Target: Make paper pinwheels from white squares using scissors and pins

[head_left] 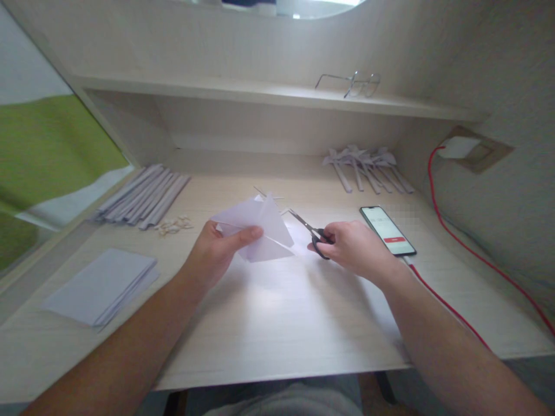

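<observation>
Two hands over the desk [277,323]: your left hand [217,251] has its fingers pinched on the folded paper [260,228], held just above the desktop, and your right hand [358,248], fingers closed through the scissors [313,233], sits just right of it, blades parted and pointing left at the paper's near edge.

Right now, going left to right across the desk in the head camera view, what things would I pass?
Stack of paper sheets → rolled paper strips → small paper scraps → left hand holding folded paper → scissors in right hand → phone → red cable.
</observation>
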A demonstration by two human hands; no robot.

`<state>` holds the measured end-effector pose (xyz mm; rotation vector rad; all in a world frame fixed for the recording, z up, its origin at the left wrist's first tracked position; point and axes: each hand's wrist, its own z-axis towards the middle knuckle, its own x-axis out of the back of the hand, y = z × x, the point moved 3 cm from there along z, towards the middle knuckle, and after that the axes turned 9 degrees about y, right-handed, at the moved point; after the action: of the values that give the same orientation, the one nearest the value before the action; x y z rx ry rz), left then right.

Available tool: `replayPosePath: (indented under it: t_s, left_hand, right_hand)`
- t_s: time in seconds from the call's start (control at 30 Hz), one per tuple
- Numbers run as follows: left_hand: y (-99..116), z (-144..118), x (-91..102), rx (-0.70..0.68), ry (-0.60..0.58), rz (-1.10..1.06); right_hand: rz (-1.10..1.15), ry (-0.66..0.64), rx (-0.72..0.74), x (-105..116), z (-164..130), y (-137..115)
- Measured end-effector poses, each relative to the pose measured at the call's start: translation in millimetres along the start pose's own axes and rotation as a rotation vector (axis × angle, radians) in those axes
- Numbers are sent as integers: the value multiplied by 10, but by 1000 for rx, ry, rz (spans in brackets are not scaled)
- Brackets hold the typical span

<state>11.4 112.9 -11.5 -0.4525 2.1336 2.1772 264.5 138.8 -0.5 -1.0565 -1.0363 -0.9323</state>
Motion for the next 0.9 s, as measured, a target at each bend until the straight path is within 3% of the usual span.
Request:
replayPosePath:
  t_s: [0.2, 0.3, 0.47, 0.63, 0.77, 0.9]
  left_hand:
    - [25, -79, -33, 55, -154, -59]
    - [23, -78, -42, 68, -157, -63]
    - [-16, 2, -21, 83, -1, -23]
    - [72, 183, 128, -54, 172, -44]
    - [198, 299, 296, -192, 351, -41]
    - [284, 281, 433, -213, 406, -25]
  right_hand:
    - [419, 52, 12, 81, -46, -60]
    - [393, 36, -9, 67, -41, -48]
    - [167, -37, -70, -39, 5, 58]
    - [155, 82, -113, -78, 69, 172]
    - [142, 82, -54, -134, 114, 160]
    - [151, 82, -21, -174, 126, 125]
